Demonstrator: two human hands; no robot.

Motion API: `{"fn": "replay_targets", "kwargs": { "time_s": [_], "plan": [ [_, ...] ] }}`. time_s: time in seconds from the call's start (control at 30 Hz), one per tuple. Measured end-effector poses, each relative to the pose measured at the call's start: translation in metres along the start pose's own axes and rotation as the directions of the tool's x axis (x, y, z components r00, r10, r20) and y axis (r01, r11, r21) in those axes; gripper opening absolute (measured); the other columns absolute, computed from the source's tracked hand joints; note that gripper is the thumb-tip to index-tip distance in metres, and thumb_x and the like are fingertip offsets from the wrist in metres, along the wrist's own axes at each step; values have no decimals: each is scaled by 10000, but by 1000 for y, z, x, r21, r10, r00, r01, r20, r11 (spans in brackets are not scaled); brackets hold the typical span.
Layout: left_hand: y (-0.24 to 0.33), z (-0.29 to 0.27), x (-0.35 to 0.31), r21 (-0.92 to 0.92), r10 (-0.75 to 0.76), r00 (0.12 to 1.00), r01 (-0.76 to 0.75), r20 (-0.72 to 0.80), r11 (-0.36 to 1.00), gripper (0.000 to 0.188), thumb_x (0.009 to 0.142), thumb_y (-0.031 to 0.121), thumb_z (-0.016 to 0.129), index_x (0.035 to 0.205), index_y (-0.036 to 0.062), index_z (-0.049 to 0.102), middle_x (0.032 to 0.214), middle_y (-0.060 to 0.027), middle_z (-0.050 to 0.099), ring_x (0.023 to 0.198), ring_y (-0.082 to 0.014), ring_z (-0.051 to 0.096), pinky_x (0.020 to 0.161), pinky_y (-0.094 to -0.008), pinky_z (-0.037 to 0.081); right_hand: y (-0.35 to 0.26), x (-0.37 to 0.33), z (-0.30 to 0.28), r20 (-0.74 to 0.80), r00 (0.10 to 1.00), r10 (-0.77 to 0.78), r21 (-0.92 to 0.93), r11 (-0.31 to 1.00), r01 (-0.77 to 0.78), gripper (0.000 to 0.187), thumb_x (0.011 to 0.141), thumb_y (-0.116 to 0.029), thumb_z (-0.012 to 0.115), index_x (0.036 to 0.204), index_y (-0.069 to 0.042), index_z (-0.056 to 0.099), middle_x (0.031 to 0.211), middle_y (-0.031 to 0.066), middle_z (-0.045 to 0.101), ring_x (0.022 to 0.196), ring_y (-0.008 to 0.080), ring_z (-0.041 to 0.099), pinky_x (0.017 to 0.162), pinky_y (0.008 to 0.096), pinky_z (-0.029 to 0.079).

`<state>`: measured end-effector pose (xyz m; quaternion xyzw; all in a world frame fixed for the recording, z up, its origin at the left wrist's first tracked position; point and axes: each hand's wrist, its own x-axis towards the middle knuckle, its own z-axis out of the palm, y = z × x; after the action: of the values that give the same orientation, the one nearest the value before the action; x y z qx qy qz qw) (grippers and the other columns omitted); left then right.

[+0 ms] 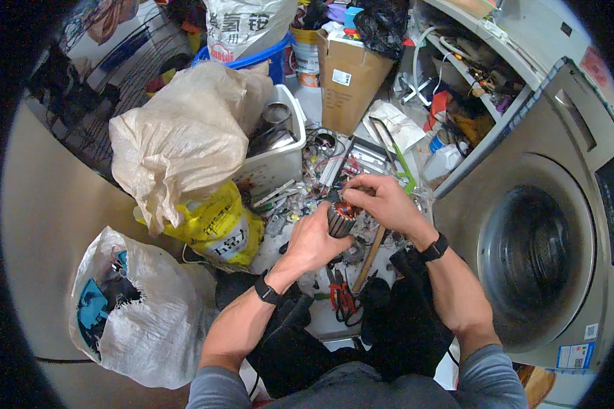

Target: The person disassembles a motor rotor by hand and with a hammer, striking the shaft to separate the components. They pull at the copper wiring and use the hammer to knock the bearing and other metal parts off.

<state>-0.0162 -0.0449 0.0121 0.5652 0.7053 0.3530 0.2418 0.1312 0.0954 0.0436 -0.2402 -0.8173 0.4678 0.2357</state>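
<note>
My left hand [314, 240] is wrapped round a small motor core [341, 222], a dark ribbed cylinder. Reddish copper winding [348, 208] shows at its upper end. Over that end my right hand [387, 204] is closed, thumb and forefinger pinched at the winding; the fingertips partly hide what they grip. Below the hands, red-handled pliers [340, 297] lie between my knees. A wooden handle [371, 260] slants beside them, its upper end close under my right hand.
Loose metal parts and scraps litter the floor ahead, with a green hacksaw [404, 163]. To the left stand a white bin [280, 163], a yellow bag [228, 228] and a white woven sack [160, 334]. A cardboard box [351, 88] is behind; a washing machine [450, 221] borders the right.
</note>
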Motion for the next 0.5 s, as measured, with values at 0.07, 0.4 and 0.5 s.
{"fn": "replay_targets", "kwargs": {
  "time_s": [0.07, 0.4, 0.5],
  "plan": [
    [-3, 4, 6, 60, -15, 999, 13, 33, 998, 612, 719, 291, 808, 1152, -46, 538, 861, -267, 706, 845, -469, 692, 783, -517, 544, -7, 0, -19, 131, 975, 180, 149, 969, -199, 272, 974, -217, 688, 1119, 13, 694, 850, 29, 689, 737, 85, 628, 658, 270, 523],
    [-34, 46, 36, 365, -134, 978, 68, 161, 928, 590, 705, 355, 807, 1093, -42, 607, 893, -270, 719, 883, -458, 698, 814, -524, 549, 39, -82, -120, -55, 905, 421, -80, 902, -425, 312, 993, -249, 651, 1185, -3, 653, 918, 38, 673, 633, 106, 623, 540, 273, 506],
    [-44, 88, 49, 458, -226, 928, 70, 296, 886, 597, 708, 369, 804, 1097, -41, 612, 933, -272, 719, 922, -445, 700, 831, -523, 547, 196, -184, -80, -53, 757, 652, -32, 756, -654, 284, 993, -263, 638, 1113, -7, 667, 853, 62, 684, 628, 124, 631, 535, 299, 508]
  ]
}}
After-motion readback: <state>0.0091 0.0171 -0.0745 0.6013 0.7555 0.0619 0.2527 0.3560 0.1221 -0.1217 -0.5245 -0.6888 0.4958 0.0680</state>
